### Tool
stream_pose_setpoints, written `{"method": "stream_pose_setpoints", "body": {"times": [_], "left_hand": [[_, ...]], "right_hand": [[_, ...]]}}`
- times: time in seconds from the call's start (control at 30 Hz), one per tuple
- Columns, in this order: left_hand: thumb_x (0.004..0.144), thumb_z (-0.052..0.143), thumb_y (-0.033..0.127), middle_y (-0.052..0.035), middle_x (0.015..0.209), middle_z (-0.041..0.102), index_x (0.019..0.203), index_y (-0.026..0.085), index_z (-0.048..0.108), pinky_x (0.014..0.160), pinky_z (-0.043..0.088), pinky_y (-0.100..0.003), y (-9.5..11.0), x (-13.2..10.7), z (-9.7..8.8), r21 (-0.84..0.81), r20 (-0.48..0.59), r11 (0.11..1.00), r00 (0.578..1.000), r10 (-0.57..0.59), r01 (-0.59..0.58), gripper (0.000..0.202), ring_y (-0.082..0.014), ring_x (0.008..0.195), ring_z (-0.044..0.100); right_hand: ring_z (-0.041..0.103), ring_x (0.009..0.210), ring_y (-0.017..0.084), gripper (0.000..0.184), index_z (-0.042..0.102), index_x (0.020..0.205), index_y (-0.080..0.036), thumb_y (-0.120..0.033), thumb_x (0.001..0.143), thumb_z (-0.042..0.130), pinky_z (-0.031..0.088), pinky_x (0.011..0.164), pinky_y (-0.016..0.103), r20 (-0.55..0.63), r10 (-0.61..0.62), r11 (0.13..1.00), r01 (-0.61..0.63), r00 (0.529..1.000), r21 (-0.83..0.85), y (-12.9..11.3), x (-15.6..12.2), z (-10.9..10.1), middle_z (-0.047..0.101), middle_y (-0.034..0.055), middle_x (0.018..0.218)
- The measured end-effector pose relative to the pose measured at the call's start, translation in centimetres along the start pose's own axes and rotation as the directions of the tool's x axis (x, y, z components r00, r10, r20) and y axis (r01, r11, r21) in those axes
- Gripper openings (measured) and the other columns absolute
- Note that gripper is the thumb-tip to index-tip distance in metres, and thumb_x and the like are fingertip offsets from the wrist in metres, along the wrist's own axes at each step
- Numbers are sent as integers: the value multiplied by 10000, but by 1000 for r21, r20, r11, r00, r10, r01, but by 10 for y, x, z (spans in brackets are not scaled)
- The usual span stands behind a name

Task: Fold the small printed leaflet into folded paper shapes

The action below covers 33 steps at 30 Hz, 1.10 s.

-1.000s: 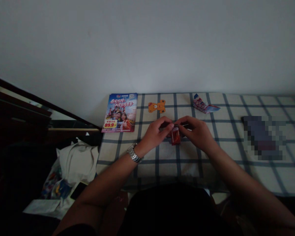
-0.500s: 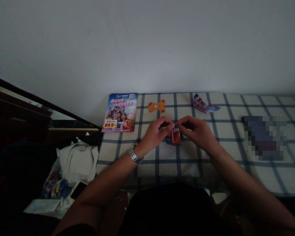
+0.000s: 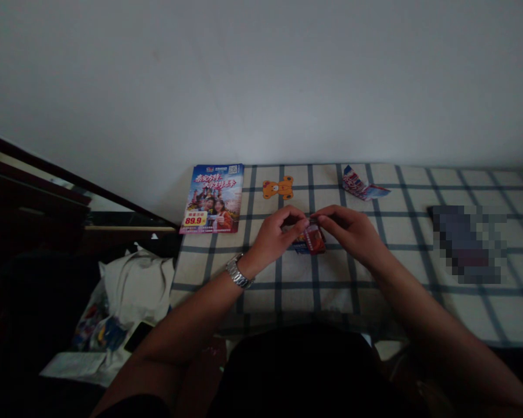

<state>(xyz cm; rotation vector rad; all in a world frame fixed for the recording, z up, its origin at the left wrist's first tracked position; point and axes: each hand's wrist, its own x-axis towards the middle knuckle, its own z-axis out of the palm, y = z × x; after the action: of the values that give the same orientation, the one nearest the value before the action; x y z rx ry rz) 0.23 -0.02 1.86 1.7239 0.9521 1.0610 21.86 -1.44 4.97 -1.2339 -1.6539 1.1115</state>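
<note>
Between my hands is a small folded paper [image 3: 314,240], red and blue with printed lettering, seemingly folded from a flyer. My left hand [image 3: 283,231] pinches its top edge with thumb and forefinger; a metal watch is on that wrist. My right hand [image 3: 346,232] pinches the same top edge from the other side, with the fingertips of both hands nearly touching. Part of the paper is hidden behind the fingers. Beyond them lies a flat orange bear cutout [image 3: 278,188]. Farther right stands another folded flyer [image 3: 365,187], bent open like a V.
A stack of printed flyers [image 3: 212,200] lies at the left end of the checked cloth [image 3: 261,284]. A dark blurred-out object [image 3: 466,244] rests at the right. White bags [image 3: 137,284] and a phone [image 3: 138,337] are low on the left. A wall rises behind.
The folded paper has turned slightly between my fingers, and more of its blue part shows at the left. Both hands stay almost in the same place.
</note>
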Motion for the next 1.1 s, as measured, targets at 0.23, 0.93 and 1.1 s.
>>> {"method": "stream_pose_setpoints", "body": {"times": [0.23,0.93,1.1], "left_hand": [[1026,662,465,-18,896,705,977,207,672,785,546,-281,1,0,1,27,1,999,1000,19,-19,263,-157,835,672],[1048,598,488,-15,877,670,960,212,635,761,517,-288,-3,0,0,72,-12,997,1000,18,-18,292,-162,811,628],[1060,576,527,-18,911,660,962,210,595,770,528,-278,-6,2,0,4,-140,1000,990,-29,30,333,-154,822,623]], "right_hand": [[754,778,213,309,764,956,-210,-517,931,748,625,776,349,-10,5,1000,-5,1000,3,0,-2,5,802,44,866],[751,808,209,281,753,1033,-229,-494,992,669,616,763,329,41,-22,995,26,999,-94,0,0,3,804,41,927],[788,898,235,398,735,1128,-227,-529,881,812,658,858,380,103,62,997,-67,993,42,8,-3,2,818,60,1043]]}}
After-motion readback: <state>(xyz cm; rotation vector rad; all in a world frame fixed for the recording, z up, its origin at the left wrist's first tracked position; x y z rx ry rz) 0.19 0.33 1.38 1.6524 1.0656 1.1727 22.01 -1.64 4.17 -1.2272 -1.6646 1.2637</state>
